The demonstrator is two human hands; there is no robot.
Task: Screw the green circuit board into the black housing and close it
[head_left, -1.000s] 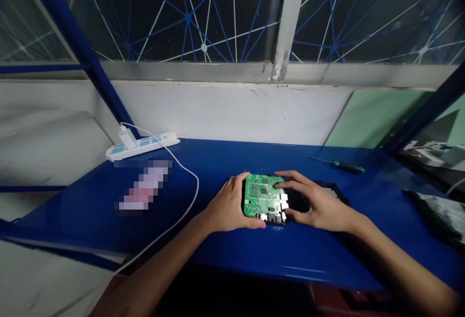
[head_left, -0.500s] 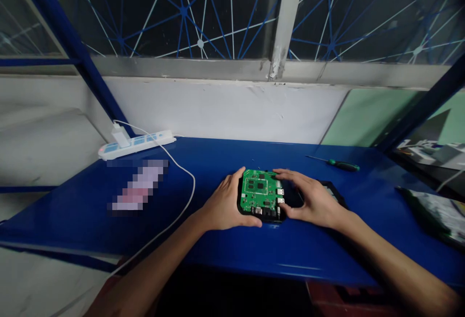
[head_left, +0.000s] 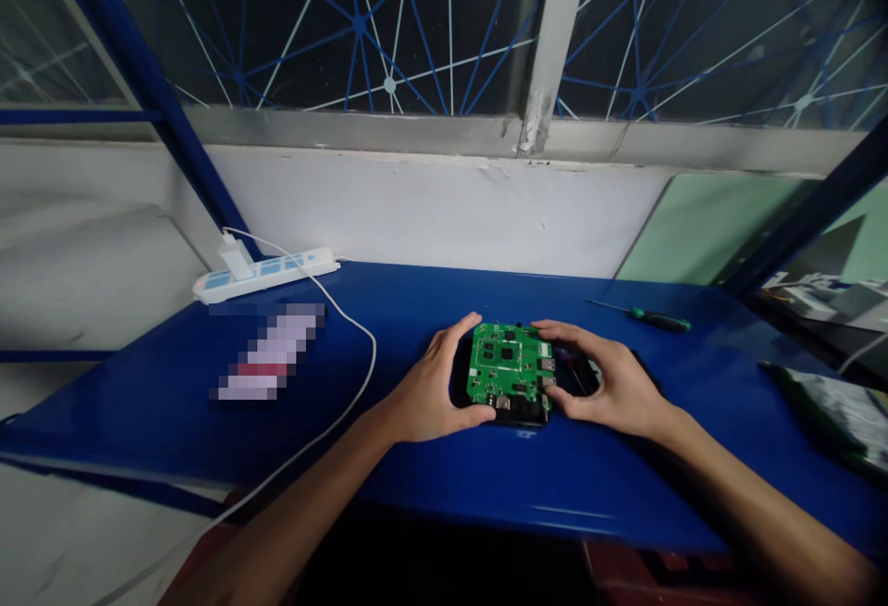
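Observation:
A green circuit board point(head_left: 509, 363) with silver ports along its right and front edges sits over a black plastic case point(head_left: 519, 418). The board is offset to the right, so a dark strip of the case shows at its left. My left hand point(head_left: 431, 382) curves around the case's left side, thumb at the front edge and fingers toward the back corner. With fingers at the back right corner and thumb by the front USB port, my right hand point(head_left: 610, 382) grips the board's right edge. Behind that hand lies a dark item, mostly hidden.
A green and black screwdriver point(head_left: 659, 319) lies at the back right. On the right is a green-edged bag point(head_left: 832, 412). A white power strip point(head_left: 267, 275) with a charger stands back left, its white cable point(head_left: 371, 347) crossing the blue table point(head_left: 416, 486). A pixelated object point(head_left: 277, 347) lies left.
The circuit board has shifted right relative to the black case, baring a strip of the case at left. My right hand has moved slightly right along with the board.

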